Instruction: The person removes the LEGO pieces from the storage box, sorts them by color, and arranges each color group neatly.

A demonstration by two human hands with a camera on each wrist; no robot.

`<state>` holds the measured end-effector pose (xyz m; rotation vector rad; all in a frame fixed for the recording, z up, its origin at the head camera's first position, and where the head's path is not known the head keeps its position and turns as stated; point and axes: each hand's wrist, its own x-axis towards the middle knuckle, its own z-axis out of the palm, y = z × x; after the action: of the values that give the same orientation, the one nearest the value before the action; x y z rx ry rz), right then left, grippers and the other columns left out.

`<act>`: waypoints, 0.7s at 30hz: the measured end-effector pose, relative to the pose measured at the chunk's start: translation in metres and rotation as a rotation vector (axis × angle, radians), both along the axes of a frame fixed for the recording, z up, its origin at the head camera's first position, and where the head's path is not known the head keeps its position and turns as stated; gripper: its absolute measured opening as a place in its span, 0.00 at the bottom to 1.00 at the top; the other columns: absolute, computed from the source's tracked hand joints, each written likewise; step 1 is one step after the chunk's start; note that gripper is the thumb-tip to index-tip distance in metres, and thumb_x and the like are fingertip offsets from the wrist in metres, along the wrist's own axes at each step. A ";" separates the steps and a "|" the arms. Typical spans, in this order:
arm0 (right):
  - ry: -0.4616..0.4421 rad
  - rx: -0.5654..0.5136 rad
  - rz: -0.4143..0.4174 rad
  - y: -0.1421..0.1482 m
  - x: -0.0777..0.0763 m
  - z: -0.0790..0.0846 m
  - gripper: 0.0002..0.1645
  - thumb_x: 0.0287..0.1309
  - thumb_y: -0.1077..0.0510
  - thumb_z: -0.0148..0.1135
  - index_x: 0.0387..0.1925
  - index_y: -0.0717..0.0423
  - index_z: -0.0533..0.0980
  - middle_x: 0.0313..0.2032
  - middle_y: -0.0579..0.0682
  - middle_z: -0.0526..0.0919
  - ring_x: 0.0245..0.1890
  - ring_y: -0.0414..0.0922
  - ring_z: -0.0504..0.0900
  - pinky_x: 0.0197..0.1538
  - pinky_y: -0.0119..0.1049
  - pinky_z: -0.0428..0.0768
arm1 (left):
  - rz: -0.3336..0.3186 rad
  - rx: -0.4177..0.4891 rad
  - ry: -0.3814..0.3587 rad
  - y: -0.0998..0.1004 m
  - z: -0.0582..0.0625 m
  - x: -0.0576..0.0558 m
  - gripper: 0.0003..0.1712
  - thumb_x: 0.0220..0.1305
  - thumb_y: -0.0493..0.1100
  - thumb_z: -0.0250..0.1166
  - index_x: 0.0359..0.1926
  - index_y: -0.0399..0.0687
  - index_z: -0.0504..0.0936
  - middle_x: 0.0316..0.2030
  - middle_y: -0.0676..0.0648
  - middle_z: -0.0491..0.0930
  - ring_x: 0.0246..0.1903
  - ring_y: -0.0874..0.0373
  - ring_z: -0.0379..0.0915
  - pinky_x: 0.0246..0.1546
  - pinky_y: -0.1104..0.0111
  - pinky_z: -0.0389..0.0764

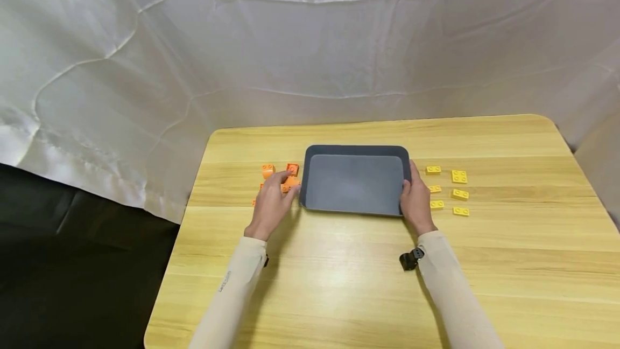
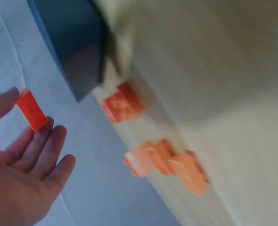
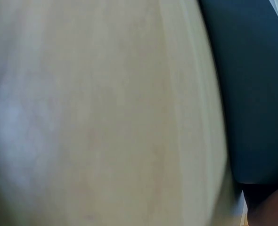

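Note:
A dark grey rectangular tray point(image 1: 356, 211) lies on the wooden table. My right hand point(image 1: 416, 201) grips its right wall, thumb over the rim and fingers along the outside. The tray's side point(image 3: 257, 103) fills the right part of the right wrist view, with only a bit of hand at the lower corner. Left of the tray, my left hand point(image 1: 272, 204) pinches an orange toy brick point(image 2: 31, 110) between thumb and fingertips, above the table. Other orange bricks point(image 2: 122, 103) lie behind and under that hand, partly hidden by it in the head view.
Several yellow bricks point(image 1: 459, 176) lie in loose columns right of the tray, near my right hand. An orange brick with a rounded side point(image 1: 268, 171) sits at the left. A pale curtain point(image 1: 315, 47) hangs behind the table point(image 1: 339, 284).

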<state>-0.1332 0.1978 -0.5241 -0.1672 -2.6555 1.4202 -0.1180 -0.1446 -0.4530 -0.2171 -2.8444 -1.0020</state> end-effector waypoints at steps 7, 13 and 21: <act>0.002 0.002 -0.003 0.000 -0.001 -0.001 0.35 0.79 0.68 0.41 0.82 0.62 0.49 0.76 0.67 0.60 0.73 0.65 0.64 0.74 0.58 0.64 | 0.108 -0.014 0.007 -0.014 -0.015 0.008 0.24 0.68 0.43 0.72 0.57 0.31 0.81 0.51 0.35 0.83 0.47 0.43 0.80 0.48 0.54 0.83; 0.001 -0.003 -0.003 0.000 -0.002 -0.001 0.35 0.80 0.68 0.40 0.82 0.62 0.49 0.76 0.66 0.60 0.74 0.65 0.63 0.75 0.58 0.63 | 0.122 -0.034 0.000 -0.016 -0.023 0.010 0.23 0.68 0.43 0.73 0.56 0.31 0.82 0.50 0.35 0.84 0.45 0.42 0.81 0.46 0.54 0.84; 0.020 0.001 -0.004 -0.001 0.000 0.001 0.35 0.79 0.69 0.41 0.82 0.63 0.50 0.75 0.68 0.61 0.73 0.67 0.64 0.74 0.59 0.63 | 0.138 -0.021 -0.006 -0.015 -0.026 0.011 0.24 0.67 0.43 0.74 0.56 0.30 0.81 0.50 0.34 0.84 0.45 0.42 0.82 0.47 0.52 0.85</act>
<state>-0.1332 0.1965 -0.5233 -0.1572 -2.6383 1.4126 -0.1069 -0.1593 -0.4788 -0.0186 -2.8310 -0.9479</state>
